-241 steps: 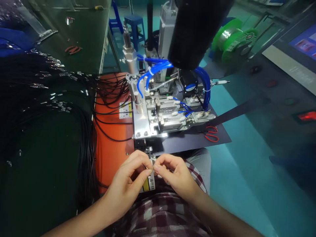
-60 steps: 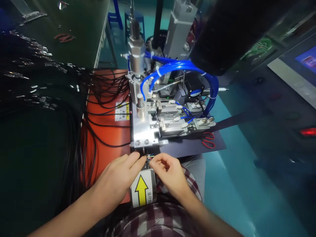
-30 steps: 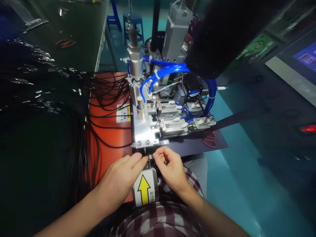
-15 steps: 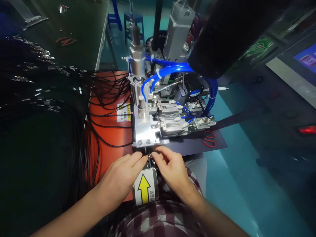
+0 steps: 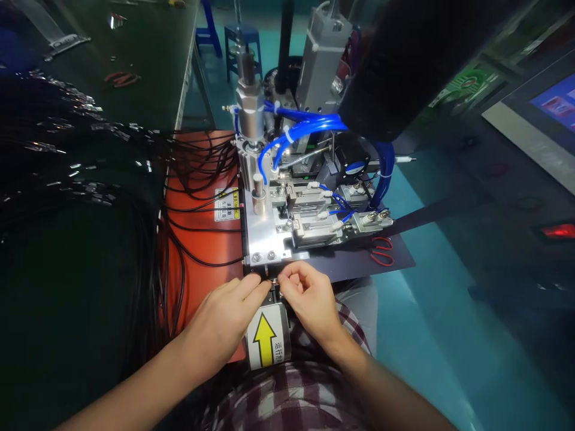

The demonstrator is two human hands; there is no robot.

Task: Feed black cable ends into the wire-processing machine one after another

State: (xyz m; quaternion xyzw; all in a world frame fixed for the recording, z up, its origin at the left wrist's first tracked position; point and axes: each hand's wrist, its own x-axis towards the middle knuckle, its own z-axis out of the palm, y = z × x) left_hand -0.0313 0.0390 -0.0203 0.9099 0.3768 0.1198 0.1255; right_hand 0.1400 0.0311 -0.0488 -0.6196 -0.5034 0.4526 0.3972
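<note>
My left hand (image 5: 224, 317) and my right hand (image 5: 317, 305) meet at the near end of a metal machine (image 5: 263, 236). Both are closed, thumb against fingers, over a narrow dark track (image 5: 271, 295). Between the fingertips is a small shiny piece (image 5: 275, 281), too small and covered to name. Just below the hands, a white label (image 5: 265, 335) with a yellow arrow sits on the track. Black cables (image 5: 204, 230) cross an orange surface (image 5: 224, 287) left of the machine and reach its side.
A heap of dark cables with shiny ends (image 5: 85, 126) lies at the left. Blue air tubes (image 5: 314, 123) arch over the machine. Red-handled scissors or pliers (image 5: 383, 251) lie on the dark plate (image 5: 350, 263) to the right. A screen (image 5: 557, 105) stands far right.
The fingers of my right hand have curled in more tightly and shifted slightly up. My left hand stays almost in place. The view has moved a little.
</note>
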